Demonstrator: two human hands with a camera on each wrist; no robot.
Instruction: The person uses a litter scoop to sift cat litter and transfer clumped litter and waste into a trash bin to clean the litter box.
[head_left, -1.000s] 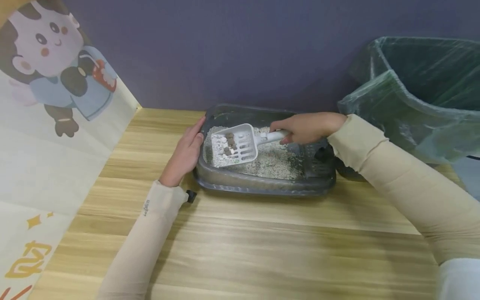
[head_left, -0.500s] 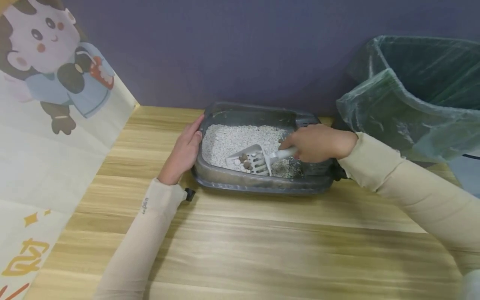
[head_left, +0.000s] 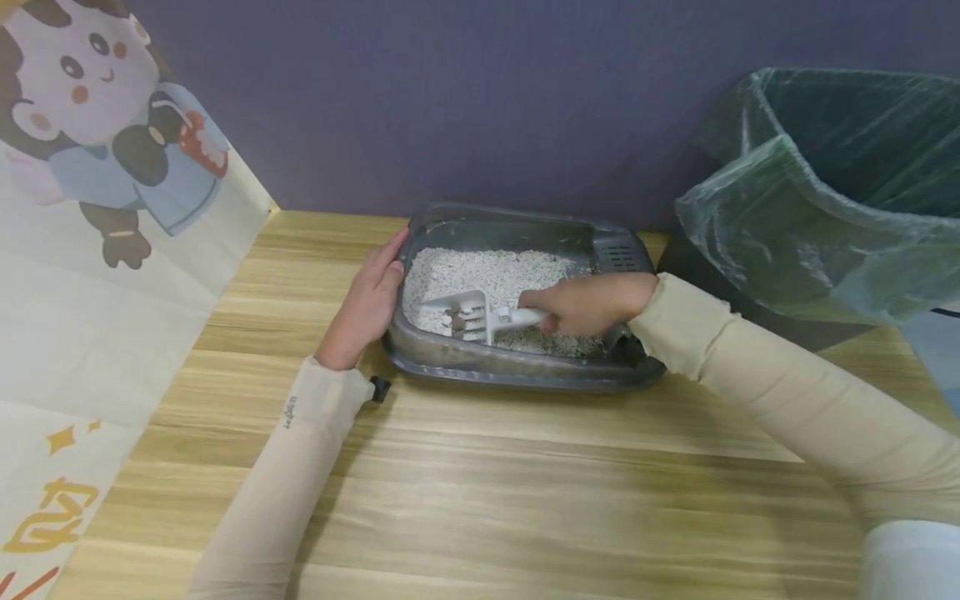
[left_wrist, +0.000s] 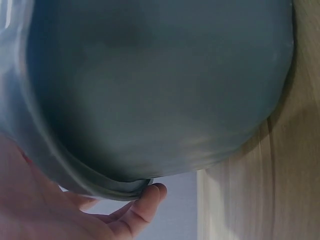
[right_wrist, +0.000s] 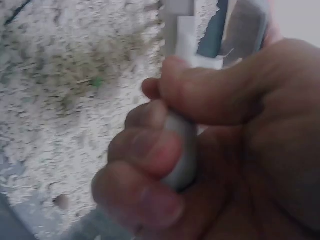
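My right hand (head_left: 592,305) grips the handle of a white slotted litter scoop (head_left: 491,319) over the grey litter box (head_left: 480,364). In the right wrist view the fingers (right_wrist: 145,145) curl round the handle. Brown clumps (head_left: 456,320) lie in the scoop, whose head is low over the pale litter (head_left: 510,271). My left hand (head_left: 365,308) holds the box's left end. The left wrist view shows its fingertips (left_wrist: 145,207) at the rim, with the thumb side hidden behind the wall.
A dark bin lined with a translucent green bag (head_left: 795,225) stands to the right of the box. A purple wall (head_left: 465,100) rises close behind it. A wood-grain surface (head_left: 525,483) lies under everything, and a cartoon-printed panel (head_left: 75,333) borders it at left.
The scoop, level and higher over the left of the box at first, has dropped toward the litter, swung right, then moved back left with its clumps. The left hand stays at the rim.
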